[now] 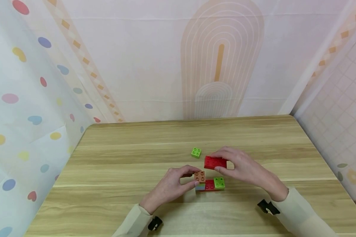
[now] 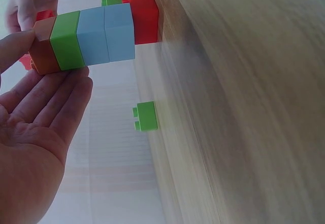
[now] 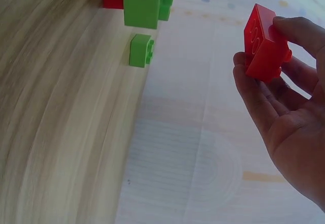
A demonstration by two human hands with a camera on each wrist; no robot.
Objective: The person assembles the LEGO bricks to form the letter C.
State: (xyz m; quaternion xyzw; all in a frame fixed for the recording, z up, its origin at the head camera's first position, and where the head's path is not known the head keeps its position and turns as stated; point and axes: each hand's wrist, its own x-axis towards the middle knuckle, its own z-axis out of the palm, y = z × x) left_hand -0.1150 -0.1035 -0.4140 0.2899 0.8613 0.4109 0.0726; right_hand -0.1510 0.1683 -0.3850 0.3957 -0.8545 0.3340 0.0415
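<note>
My left hand [image 1: 170,185] pinches a brown brick [image 1: 199,177] at the top of a small tower. Below it, the left wrist view shows a green brick [image 2: 67,40] and two light blue bricks [image 2: 105,35] on one end of a long red base brick [image 2: 145,18]. On the base's other end sits a lime green brick [image 1: 219,182], with red studs bare between. Up and to the right, my right hand [image 1: 246,167] grips a red brick [image 1: 215,162] between thumb and fingers. In the right wrist view, this red brick [image 3: 270,54] is held clear of the build, hollow underside showing.
A loose lime green brick [image 1: 196,152] lies on the wooden table [image 1: 130,158] behind the build. Patterned cloth [image 1: 142,65] hangs along the table's back and sides. Black straps [image 1: 268,207] show at both sleeves.
</note>
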